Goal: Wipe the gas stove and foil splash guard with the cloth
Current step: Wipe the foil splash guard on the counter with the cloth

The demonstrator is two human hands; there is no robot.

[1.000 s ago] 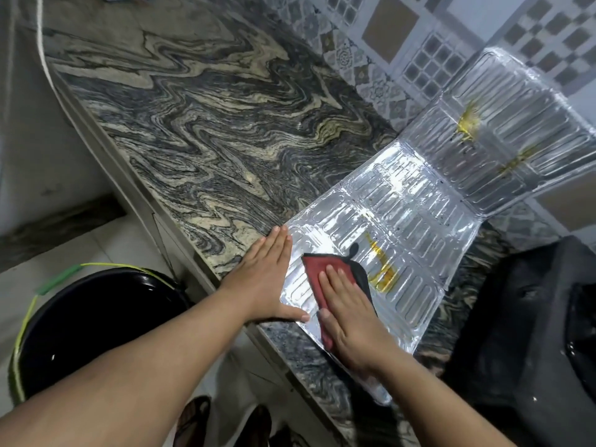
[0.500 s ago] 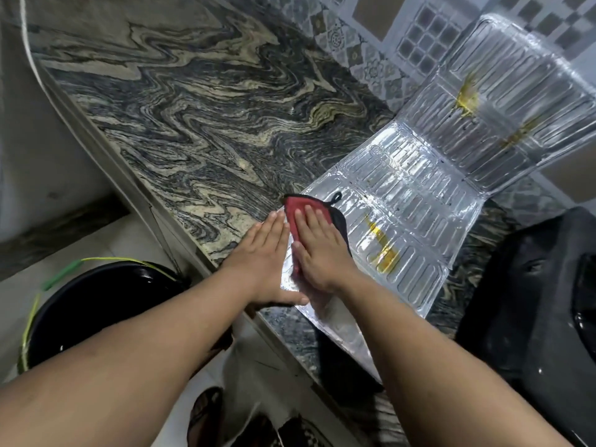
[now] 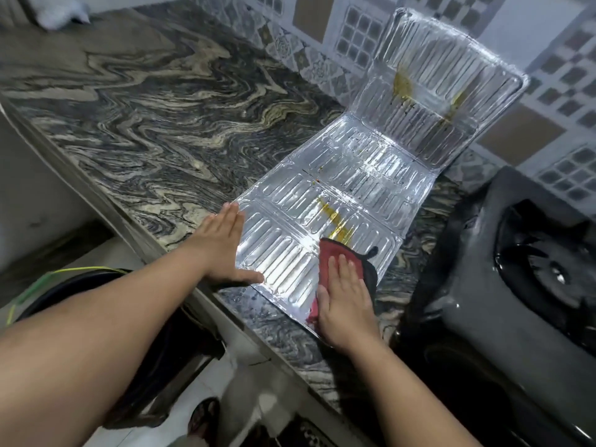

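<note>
The foil splash guard (image 3: 361, 175) lies partly flat on the counter, its far panel leaning up against the tiled wall. Yellow smears mark the near panel and the upright panel. My left hand (image 3: 222, 250) lies flat, fingers together, pinning the guard's near left edge. My right hand (image 3: 346, 298) presses palm-down on a red cloth with a dark border (image 3: 335, 253) at the guard's near right corner, just below the yellow smear. The black gas stove (image 3: 522, 272) sits to the right, its surface wet and shiny.
The marbled stone counter (image 3: 154, 124) stretches left and back. A black bucket with a green-yellow handle (image 3: 58, 285) stands on the floor below the counter edge. Patterned wall tiles (image 3: 361, 30) run behind the guard. Sandalled feet show at the bottom.
My right hand slid the cloth from the guard's near left part, beside my left hand, over to its near right corner. My left hand stayed flat on the left edge.
</note>
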